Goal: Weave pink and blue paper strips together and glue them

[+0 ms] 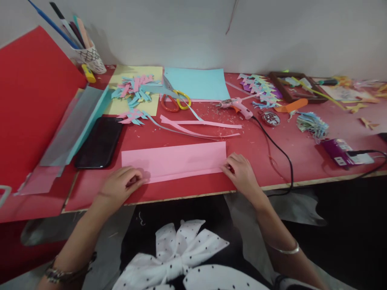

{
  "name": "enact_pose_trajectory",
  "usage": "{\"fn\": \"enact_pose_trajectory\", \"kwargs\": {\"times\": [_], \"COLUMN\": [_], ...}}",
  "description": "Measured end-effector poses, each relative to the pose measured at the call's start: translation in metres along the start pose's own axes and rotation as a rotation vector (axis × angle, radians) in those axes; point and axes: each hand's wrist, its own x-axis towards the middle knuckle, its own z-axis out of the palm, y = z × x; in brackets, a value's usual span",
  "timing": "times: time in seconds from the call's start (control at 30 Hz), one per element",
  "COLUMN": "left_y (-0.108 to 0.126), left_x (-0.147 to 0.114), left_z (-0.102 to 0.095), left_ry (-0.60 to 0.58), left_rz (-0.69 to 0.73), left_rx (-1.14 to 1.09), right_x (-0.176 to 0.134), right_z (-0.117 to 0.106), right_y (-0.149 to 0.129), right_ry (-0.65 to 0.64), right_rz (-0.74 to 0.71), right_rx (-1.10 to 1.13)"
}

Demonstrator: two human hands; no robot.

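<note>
Pale wall [193,32] rises behind a red worktop [181,193], and from my distant seat I find the pink paper [173,161] lying near its front edge, in front of loose pink strips [208,124] and a pair of scissors [177,100]. I judge the sheet to be very light and easily bent, crisp enough to take a crease yet quick to wrinkle or tear, and apt to slide on that smooth surface. I would take it lightly by the two ends of the near edge, thumb under or over and fingertips opposite, keeping the tension even. Both hands are there: the left hand [123,185] has its fingers curled narrow, pinching the near left corner, and the right hand [240,173] is closed likewise at the right end. It looks like a long, plain rectangle, matt, with a narrow fold line along the near side.
</note>
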Motion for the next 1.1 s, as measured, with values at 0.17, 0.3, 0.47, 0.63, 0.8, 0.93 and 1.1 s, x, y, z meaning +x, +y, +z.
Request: {"fn": "enact_pose_trajectory", "kwargs": {"times": [0.17, 0.3, 0.47, 0.63, 0.8, 0.93, 1.1], "left_y": [-0.020, -0.015, 0.035, 0.063, 0.063, 0.064, 0.064], "left_x": [-0.006, -0.016, -0.016, -0.009, -0.012, -0.007, 0.012], "left_z": [-0.012, -0.008, 0.025, 0.043, 0.042, 0.040, 0.041], "left_ry": [-0.064, -0.009, 0.036, 0.048, 0.084, 0.038, 0.009], "left_rz": [0.034, 0.088, 0.367, 0.423, 0.388, 0.314, 0.216], "left_rx": [0.004, 0.214, 0.351, 0.369, 0.350, 0.257, 0.073], "right_x": [0.000, 0.000, -0.001, -0.002, 0.002, 0.009, 0.015], "right_z": [0.001, 0.001, -0.001, -0.004, 0.001, 0.011, 0.018], "right_y": [0.001, -0.001, -0.004, -0.013, -0.048, -0.071, -0.079], "right_ry": [-0.009, 0.002, 0.030, 0.071, 0.008, -0.094, -0.108], "right_rz": [-0.011, -0.016, -0.049, -0.061, -0.040, -0.124, -0.088], "right_rx": [-0.014, -0.044, -0.132, -0.257, -0.159, -0.035, -0.049]}}
